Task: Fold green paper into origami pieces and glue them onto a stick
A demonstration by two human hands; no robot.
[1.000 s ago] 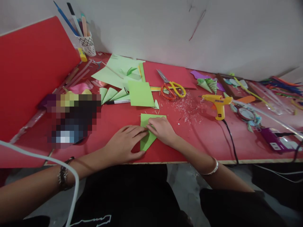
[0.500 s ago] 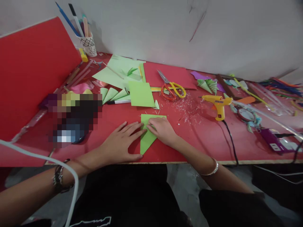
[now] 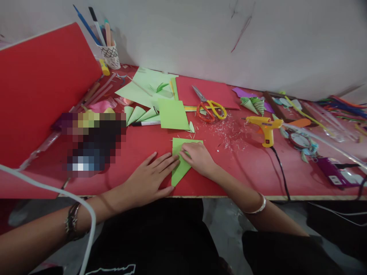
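Paper (image 3: pixel 178 173), green and folded to a point at its near end, is lying on the red bench (image 3: pixel 235 175), where the left hand (image 3: pixel 151 177) is spreading its grip, thumb well apart and fingertips touching the left edge, while the right hand (image 3: pixel 197 156) is curling its grip down on top, whether pinching or only pressing I cannot tell. Beyond them a green square sheet (image 3: pixel 173 114) is lying beside a white pen (image 3: pixel 149 123), scissors (image 3: pixel 203 101) are resting partly on a red sheet (image 3: pixel 209 89), and a yellow glue gun (image 3: pixel 267 128) is lying to the right, past scattered scraps (image 3: pixel 231 139).
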